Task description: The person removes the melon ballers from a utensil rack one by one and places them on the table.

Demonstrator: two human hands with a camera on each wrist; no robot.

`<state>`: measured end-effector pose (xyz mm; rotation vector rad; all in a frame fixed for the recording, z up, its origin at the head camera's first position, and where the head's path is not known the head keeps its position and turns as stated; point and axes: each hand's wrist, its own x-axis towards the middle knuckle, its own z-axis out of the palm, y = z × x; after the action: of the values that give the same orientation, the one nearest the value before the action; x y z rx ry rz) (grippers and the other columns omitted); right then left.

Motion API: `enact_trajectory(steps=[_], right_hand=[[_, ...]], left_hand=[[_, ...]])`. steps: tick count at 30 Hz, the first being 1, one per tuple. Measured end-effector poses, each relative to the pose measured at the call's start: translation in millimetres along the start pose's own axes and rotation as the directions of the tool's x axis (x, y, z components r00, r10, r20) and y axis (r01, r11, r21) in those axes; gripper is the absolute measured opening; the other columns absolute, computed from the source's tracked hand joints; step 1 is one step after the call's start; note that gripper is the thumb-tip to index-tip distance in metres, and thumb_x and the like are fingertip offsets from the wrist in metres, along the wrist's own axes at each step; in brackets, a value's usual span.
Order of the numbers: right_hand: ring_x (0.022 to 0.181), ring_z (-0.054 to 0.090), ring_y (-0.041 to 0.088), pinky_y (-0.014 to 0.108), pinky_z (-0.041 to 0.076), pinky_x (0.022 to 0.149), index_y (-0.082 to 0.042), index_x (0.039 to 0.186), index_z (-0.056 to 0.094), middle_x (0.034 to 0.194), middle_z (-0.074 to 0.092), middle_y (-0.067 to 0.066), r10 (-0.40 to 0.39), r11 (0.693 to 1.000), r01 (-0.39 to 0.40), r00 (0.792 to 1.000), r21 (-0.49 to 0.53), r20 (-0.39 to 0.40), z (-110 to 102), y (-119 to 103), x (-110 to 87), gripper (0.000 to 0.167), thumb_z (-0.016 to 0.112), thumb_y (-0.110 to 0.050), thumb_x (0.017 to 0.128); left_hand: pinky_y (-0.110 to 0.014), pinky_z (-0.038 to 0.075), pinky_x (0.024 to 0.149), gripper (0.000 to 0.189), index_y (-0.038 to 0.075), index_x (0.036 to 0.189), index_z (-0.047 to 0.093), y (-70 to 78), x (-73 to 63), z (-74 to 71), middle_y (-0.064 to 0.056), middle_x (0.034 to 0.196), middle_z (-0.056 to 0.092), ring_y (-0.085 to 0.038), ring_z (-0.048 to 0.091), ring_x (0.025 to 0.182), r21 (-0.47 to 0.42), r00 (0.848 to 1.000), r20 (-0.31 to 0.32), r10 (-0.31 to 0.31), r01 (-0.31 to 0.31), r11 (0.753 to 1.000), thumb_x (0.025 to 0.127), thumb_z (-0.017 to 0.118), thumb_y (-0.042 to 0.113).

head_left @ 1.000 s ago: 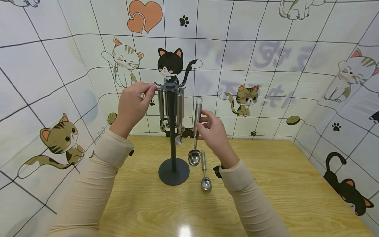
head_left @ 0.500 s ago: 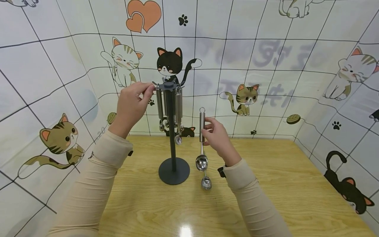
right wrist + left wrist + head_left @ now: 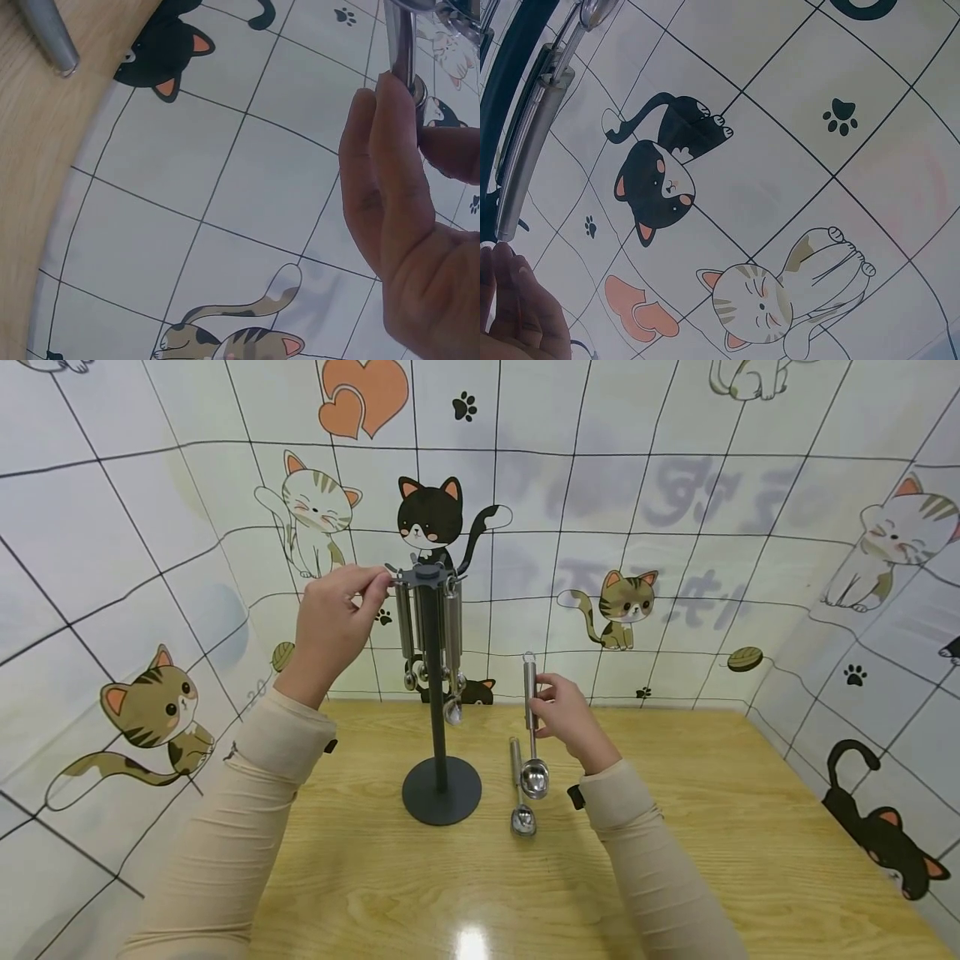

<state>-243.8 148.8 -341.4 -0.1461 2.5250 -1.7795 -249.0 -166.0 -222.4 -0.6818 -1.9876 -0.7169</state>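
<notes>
A dark grey utensil stand [image 3: 439, 718] stands upright on a round base. Several metal utensils [image 3: 452, 627] hang from its top. At the top's left side, my left hand [image 3: 330, 631] pinches one of the hooks; the fingertips also show in the left wrist view, beneath a hanging handle [image 3: 536, 150]. My right hand [image 3: 568, 718] holds a round-bowled metal scoop [image 3: 535, 778] by its handle, bowl downward, right of the stand. Fingers and thumb meet around that handle in the right wrist view. A second metal scoop [image 3: 522, 820] lies on the table, just left of the held one.
The wooden table [image 3: 675, 827] reaches back to a wall covering [image 3: 675, 435] printed with cats and grid lines, which also runs along both sides. In the right wrist view, the end of a metal handle [image 3: 52, 37] lies on the table.
My right hand has carried the held scoop down and to the right, away from the stand, past the lying scoop. My left hand stays at the hook.
</notes>
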Motion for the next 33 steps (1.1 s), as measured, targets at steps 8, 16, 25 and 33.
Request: enact_trajectory(steps=[8, 16, 25, 33], right_hand=[[0.095, 0.061, 0.03, 0.039, 0.061, 0.072, 0.002, 0.155, 0.033, 0.124, 0.054, 0.028, 0.066, 0.998, -0.066, 0.998, -0.008, 0.011, -9, 25, 10.7, 0.055, 0.049, -0.004, 0.102], [0.097, 0.063, 0.032, 0.039, 0.061, 0.073, 0.002, 0.155, 0.032, 0.125, 0.055, 0.029, 0.158, 0.987, -0.156, 0.986, -0.042, 0.05, -15, 54, 22.0, 0.057, 0.049, -0.005, 0.101], [0.106, 0.063, 0.041, 0.043, 0.06, 0.077, 0.008, 0.153, 0.029, 0.123, 0.054, 0.033, 0.25, 0.968, -0.245, 0.959, -0.054, 0.13, -16, 82, 32.0, 0.056, 0.046, -0.003, 0.101], [0.106, 0.063, 0.042, 0.048, 0.059, 0.081, 0.01, 0.149, 0.03, 0.125, 0.054, 0.035, 0.309, 0.951, -0.3, 0.934, -0.077, 0.179, -11, 102, 35.5, 0.053, 0.048, -0.003, 0.101]], left_hand=[[-0.032, 0.041, 0.062, 0.028, 0.002, 0.102, 0.077, -0.3, 0.5, -0.4, -0.012, 0.089, 0.073, -0.023, 0.057, 0.072, -0.001, 1.0, 0.002, 0.004, -0.004, 1.0, 0.106, 0.057, 0.021], [-0.032, 0.041, 0.062, 0.029, 0.001, 0.1, 0.077, -2.0, 1.1, 0.0, -0.013, 0.091, 0.074, -0.025, 0.062, 0.077, 0.008, 1.0, -0.003, 0.017, -0.017, 1.0, 0.106, 0.056, 0.02], [-0.029, 0.04, 0.063, 0.029, 0.002, 0.095, 0.076, -4.7, 3.1, 0.5, -0.011, 0.088, 0.073, -0.022, 0.063, 0.079, 0.0, 0.999, -0.028, 0.029, -0.029, 1.0, 0.106, 0.055, 0.019], [-0.026, 0.038, 0.062, 0.031, 0.001, 0.091, 0.074, -6.8, 1.9, 2.8, -0.012, 0.082, 0.07, -0.021, 0.06, 0.075, -0.016, 0.999, -0.031, 0.039, -0.039, 0.999, 0.106, 0.054, 0.019]])
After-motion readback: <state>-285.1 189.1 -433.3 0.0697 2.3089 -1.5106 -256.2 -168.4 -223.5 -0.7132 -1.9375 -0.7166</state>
